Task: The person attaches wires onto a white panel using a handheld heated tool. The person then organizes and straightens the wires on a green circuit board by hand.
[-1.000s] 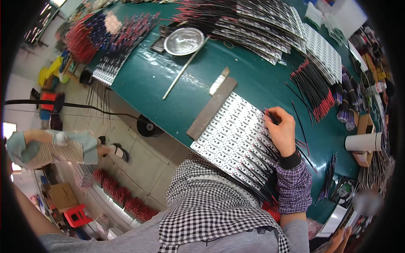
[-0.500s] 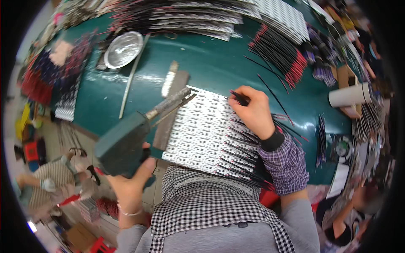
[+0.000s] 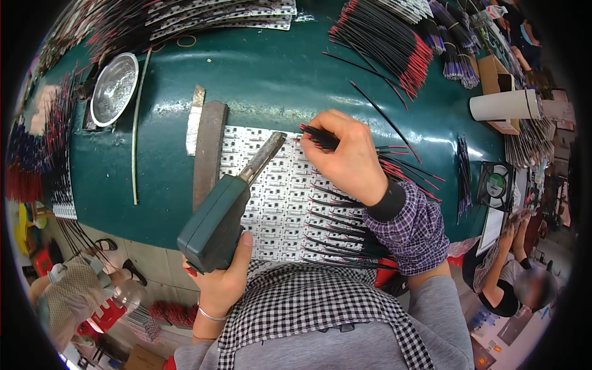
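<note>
I have the right hand pinching black wires at the far edge of the circuit-board panel on the counter; just left of their ends is the soldering gun tip, its length slanting away rightward from my wrapped left hand.

Tool body matt plstc, bowl shiny mtl, tabletop glossy
</note>
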A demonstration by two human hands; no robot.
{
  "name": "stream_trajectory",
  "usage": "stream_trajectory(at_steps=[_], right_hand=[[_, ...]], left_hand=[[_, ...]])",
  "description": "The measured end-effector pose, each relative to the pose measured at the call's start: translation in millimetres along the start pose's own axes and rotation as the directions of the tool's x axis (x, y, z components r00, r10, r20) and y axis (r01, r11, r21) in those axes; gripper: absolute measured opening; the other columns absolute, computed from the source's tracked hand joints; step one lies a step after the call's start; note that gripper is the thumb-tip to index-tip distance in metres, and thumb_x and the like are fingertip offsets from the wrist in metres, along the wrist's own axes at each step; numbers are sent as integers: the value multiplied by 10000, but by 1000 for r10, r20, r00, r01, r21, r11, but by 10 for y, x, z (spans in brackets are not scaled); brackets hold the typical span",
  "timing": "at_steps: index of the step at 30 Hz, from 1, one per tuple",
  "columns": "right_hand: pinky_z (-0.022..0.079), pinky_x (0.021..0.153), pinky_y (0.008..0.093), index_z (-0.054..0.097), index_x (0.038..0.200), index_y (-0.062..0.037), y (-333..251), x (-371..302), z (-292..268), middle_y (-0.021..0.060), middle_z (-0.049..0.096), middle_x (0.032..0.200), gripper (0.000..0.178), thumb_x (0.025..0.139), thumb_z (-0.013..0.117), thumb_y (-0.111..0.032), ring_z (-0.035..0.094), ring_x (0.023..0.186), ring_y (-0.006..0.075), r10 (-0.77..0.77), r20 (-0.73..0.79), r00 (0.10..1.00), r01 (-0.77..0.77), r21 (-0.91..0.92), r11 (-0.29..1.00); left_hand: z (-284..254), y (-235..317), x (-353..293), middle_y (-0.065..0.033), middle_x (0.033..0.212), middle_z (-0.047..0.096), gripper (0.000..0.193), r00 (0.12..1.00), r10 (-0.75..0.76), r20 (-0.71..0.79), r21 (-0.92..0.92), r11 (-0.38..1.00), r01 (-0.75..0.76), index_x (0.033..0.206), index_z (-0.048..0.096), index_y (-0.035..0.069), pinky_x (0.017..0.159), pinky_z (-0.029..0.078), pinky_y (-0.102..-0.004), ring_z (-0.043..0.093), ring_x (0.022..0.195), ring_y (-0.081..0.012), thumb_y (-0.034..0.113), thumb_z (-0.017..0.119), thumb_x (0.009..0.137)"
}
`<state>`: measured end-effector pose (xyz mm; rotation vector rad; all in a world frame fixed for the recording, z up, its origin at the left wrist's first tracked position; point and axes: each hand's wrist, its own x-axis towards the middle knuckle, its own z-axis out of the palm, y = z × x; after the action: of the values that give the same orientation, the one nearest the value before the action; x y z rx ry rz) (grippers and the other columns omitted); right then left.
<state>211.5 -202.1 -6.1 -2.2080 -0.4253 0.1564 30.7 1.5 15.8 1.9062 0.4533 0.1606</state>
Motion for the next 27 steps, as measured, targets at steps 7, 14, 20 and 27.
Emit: stream_trajectory(at_steps=[7, 14, 20, 27], right_hand=[[505, 665, 441, 685, 876, 8, -43, 6, 8, 155, 656, 824, 110, 817, 725, -76, 657, 747, 359, 28, -11, 1000, -28, 10, 1000], [517, 673, 439, 697, 880, 13, -44, 5, 11, 164, 671, 837, 110, 817, 727, -72, 667, 744, 359, 16, -19, 1000, -15, 13, 1000], [501, 641, 310, 657, 899, 54, -11, 10, 8, 120, 635, 800, 156, 837, 730, -69, 625, 681, 198, -25, -11, 1000, 25, -14, 1000], [490, 644, 339, 674, 901, 55, 8, 34, -1, 133, 640, 797, 162, 839, 731, -83, 622, 694, 224, -4, 9, 1000, 3, 23, 1000]], left_hand=[[5, 59, 26, -57, 1005, 714, 306, 1000, 0, 20, 45, 999, 0, 1128, 696, -35, 730, 541, -268, 653, 837, -119, 12, 812, 849], [20, 22, 10, -58, 974, 714, 280, 998, 29, 53, 96, 995, -34, 1086, 700, -35, 748, 540, -281, 654, 818, -125, 39, 827, 846], [8, 58, -4, -57, 938, 704, 264, 1000, 6, 8, 67, 998, -7, 1081, 694, -39, 664, 529, -268, 632, 742, -110, -2, 810, 846], [-12, 5, -72, -79, 976, 702, 305, 1000, 4, -28, -24, 1000, -4, 1130, 685, -46, 594, 514, -250, 625, 717, -103, -59, 784, 841]])
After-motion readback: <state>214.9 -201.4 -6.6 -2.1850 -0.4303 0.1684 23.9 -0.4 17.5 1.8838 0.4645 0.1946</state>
